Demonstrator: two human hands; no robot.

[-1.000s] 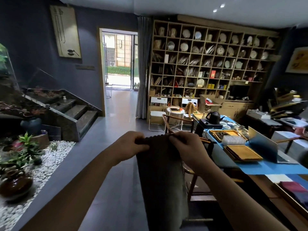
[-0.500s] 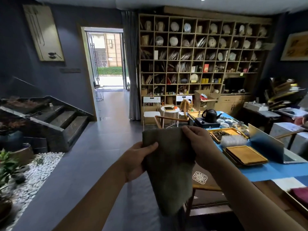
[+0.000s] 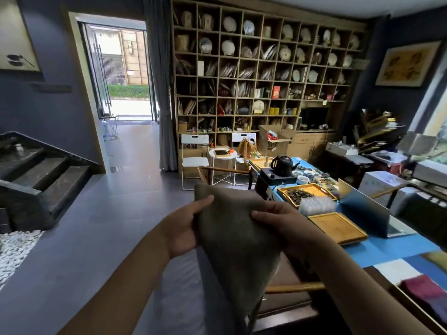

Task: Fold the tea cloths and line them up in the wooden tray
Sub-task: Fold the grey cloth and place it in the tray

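- Cloth status: grey-brown woven tea cloth (image 3: 232, 240) is held in mid-air in front of the person, above the floor and a wooden chair (image 3: 294, 287), not yet on any surface.
- Change: a second ago it hung as one long strip pinched by its top edge; now it hangs shorter and looks doubled (probably the first fold done).
- Left hand (image 3: 180, 229) grip: thumb on the front, fingers behind, pinching the cloth's left edge.
- Right hand (image 3: 283, 224) grip: fingers lie over the front, clamping the right edge; thumb hidden.
- Lower end tapers to a skewed point, so the layers look misaligned; I'd square them before the next fold.
- Target: wooden tray (image 3: 411, 308) sits at bottom right on the blue-covered surface (image 3: 387, 250), with a folded maroon cloth (image 3: 422, 290) already in it.
- Nearby: black kettle (image 3: 281, 165), open laptop (image 3: 365, 211), flat bamboo tray (image 3: 338, 227).
- Obstruction: the chair stands between the hands and the tray; reach goes over it.
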